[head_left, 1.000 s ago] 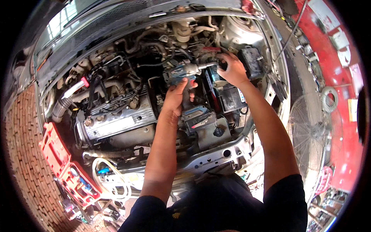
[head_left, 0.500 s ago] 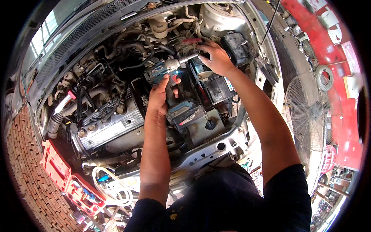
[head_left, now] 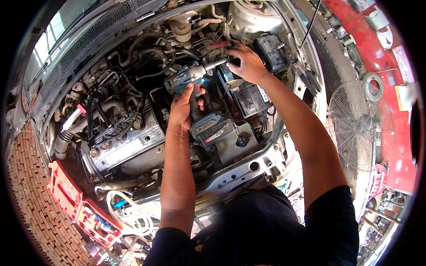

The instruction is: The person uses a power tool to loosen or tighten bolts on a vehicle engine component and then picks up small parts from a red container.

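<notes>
While the left hand (head_left: 181, 110) is gripping a blue-and-black cordless wrench (head_left: 182, 80) by its handle, thumb lying up along the body and fingers curling round near the red trigger (head_left: 198, 89), the right hand (head_left: 250, 65) is hovering at the tip of its silver socket (head_left: 215, 64), thumb and forefinger parted in a curve; whether they are touching the metal, or pinching something small, cannot be told.

Location: the wrench is hanging over the engine bay, between the silver engine cover (head_left: 128, 146) and the car battery (head_left: 250, 101).

Hazards, as judged: with the fingers sitting so close to the socket, an early squeeze of the trigger could be catching skin. A one-handed hold, with the battery pack (head_left: 211, 129) weighing on the handle's foot, could be letting the nose wander; metal dipping onto the car battery's terminals could be causing a spark. A loose socket could be dropping among the hoses (head_left: 148, 52).

Orientation: the long axis of body and socket is running slantwise, the tip pointing to the person's right and slightly away; the handle is coming back toward the person. Tilt in depth: not determinable.
</notes>
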Demonstrator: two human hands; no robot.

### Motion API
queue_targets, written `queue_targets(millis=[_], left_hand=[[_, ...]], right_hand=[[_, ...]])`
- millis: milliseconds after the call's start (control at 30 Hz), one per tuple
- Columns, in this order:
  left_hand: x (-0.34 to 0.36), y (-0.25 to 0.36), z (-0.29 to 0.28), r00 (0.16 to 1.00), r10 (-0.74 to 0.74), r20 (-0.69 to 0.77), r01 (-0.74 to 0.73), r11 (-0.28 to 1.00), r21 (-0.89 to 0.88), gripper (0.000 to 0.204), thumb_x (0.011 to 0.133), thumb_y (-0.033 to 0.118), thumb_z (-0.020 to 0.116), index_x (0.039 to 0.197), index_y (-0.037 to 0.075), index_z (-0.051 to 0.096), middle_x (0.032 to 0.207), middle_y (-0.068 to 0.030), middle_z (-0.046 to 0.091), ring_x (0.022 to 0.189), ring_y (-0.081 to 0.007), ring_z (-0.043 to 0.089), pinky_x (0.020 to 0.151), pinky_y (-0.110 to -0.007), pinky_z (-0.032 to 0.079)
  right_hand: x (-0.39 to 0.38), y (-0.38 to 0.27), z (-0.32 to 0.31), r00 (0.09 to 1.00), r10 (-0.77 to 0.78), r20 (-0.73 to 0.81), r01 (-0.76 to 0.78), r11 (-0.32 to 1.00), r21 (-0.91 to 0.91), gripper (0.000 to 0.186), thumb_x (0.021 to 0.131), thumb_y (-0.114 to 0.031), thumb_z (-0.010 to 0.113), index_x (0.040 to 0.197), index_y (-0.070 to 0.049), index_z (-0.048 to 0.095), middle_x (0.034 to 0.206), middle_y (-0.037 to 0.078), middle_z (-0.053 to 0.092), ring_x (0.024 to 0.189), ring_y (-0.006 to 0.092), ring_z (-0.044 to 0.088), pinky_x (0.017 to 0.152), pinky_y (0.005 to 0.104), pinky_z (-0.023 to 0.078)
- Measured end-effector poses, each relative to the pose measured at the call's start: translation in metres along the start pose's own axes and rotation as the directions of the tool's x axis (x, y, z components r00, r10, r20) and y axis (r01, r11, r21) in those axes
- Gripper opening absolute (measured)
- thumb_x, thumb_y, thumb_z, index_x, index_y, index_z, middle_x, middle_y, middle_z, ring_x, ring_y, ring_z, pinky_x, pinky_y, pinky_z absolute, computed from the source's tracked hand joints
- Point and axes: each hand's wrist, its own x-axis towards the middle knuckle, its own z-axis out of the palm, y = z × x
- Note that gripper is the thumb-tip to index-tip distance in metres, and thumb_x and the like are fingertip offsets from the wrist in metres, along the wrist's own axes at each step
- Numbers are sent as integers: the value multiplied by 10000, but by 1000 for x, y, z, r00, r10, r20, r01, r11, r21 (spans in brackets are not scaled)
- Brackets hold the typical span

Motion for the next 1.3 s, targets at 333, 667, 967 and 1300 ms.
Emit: queue_targets(millis=[333,667,967,1300], left_hand=[[-8,5,9,1000,16,-7,-16,1000,-3,344,1015,342,696,1138,21,672,943,-80,750,634,-148,625,541,-288,537],[-1,0,1,1000,3,3,-3,1000,-7,353,1015,344,694,1132,11,679,1011,-104,770,646,-148,626,551,-291,544],[-3,1,4,999,42,23,-42,999,15,355,1018,341,690,1147,10,676,1009,-100,772,630,-148,626,552,-294,547],[-4,1,1,1000,21,-1,-21,1000,-4,355,1012,330,701,1178,19,662,1013,-106,768,629,-160,627,546,-296,537]], right_hand=[[0,-1,-1,999,-37,-40,38,999,15,508,851,-202,725,1354,-148,673,1333,169,625,1227,366,602,1066,428,493],[1,1,1,999,-18,-47,17,1000,-18,509,828,-252,703,1326,-149,681,1325,161,632,1233,360,607,1064,457,500],[-2,-3,2,966,184,-179,-181,983,34,293,789,-236,710,1061,-137,760,1067,154,725,992,359,695,882,451,564],[-3,-5,5,966,200,-165,-185,977,106,251,802,-278,716,999,-134,777,1056,154,741,1016,378,695,908,470,563]])
